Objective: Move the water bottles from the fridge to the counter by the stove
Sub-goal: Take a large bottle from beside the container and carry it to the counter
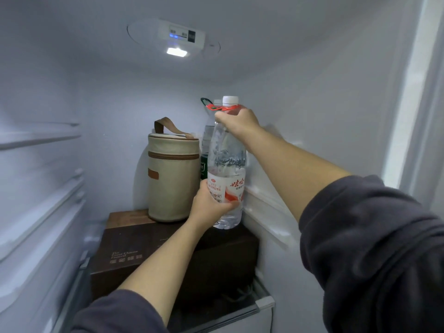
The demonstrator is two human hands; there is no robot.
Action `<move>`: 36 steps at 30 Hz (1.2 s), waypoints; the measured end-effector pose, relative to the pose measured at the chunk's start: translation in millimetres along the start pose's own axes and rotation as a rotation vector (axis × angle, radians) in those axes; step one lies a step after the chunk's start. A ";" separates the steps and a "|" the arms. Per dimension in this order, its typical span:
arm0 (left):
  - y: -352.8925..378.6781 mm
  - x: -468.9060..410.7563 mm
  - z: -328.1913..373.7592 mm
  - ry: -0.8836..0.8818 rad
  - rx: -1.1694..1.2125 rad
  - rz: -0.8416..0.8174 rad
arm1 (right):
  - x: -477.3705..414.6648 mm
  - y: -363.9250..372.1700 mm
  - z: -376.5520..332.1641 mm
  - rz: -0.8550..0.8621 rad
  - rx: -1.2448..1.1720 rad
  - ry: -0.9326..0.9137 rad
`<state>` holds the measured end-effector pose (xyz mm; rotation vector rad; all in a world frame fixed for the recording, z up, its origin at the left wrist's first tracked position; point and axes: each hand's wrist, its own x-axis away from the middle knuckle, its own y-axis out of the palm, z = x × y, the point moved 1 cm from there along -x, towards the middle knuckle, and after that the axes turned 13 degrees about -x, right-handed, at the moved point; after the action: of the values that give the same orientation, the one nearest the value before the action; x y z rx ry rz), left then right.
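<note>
Inside the fridge (312, 104) now, top compartment: water bottle (227, 164) upright at the far right, both hands on it. The right hand (236, 123) is clamped over the shoulder just below the white cap, fingers curled round the neck by the red carry ring. The left hand (211, 205) is wrapped round the lower body, thumb across the red & white label. Bottle's clear ribbed plastic, water surface rippled just above the label. Its base is at the top of the dark brown box (153, 248); can't tell if it's touching or just clear. Tight spot: smooth white side wall just right of it, second bottle (207, 135) w/ green label directly behind, beige fabric bag (173, 179) just left, cylindrical w/ brown zip band & strap. Open room is on the near side, over the box's matte top, btwn the arms. Ridged white shelf rails (40, 138) on the left wall, well apart. Ceiling light (177, 53) lit overhead, plenty of headroom above the cap
</note>
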<state>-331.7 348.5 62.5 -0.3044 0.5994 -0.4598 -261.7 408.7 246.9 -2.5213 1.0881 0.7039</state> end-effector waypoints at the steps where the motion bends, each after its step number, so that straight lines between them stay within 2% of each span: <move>1: -4.4 4.0 2.3 0.019 -0.018 -0.014 | 2.0 -0.8 -3.4 0.014 -0.078 0.007; 5: -26.3 20.6 10.9 0.067 -0.105 -0.118 | 11.3 -10.7 -13.3 0.125 -0.180 0.031; 10: -46.0 41.7 13.5 0.080 -0.102 -0.194 | 23.2 -8.2 -22.8 0.104 -0.274 0.087; 13: -43.8 48.2 6.7 0.061 -0.004 -0.216 | 27.0 2.7 -25.1 0.092 -0.185 0.048; 17: -34.2 58.8 -3.2 0.055 0.090 -0.211 | 29.6 2.9 -23.6 0.113 -0.139 0.040; 25: -34.4 65.9 -4.2 0.129 0.088 -0.239 | 47.2 -6.6 -29.1 0.116 -0.147 0.006; 32: -32.2 85.1 4.4 0.216 0.071 -0.195 | 114.9 -41.2 -34.9 0.199 -0.303 -0.112; 36: -28.6 110.7 17.7 0.234 0.056 -0.139 | 157.3 -69.8 -36.5 0.173 -0.290 -0.071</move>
<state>-249.5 271.5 36.0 -0.2409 0.7945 -0.6505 -105.3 345.4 197.0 -2.6329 1.2713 1.0591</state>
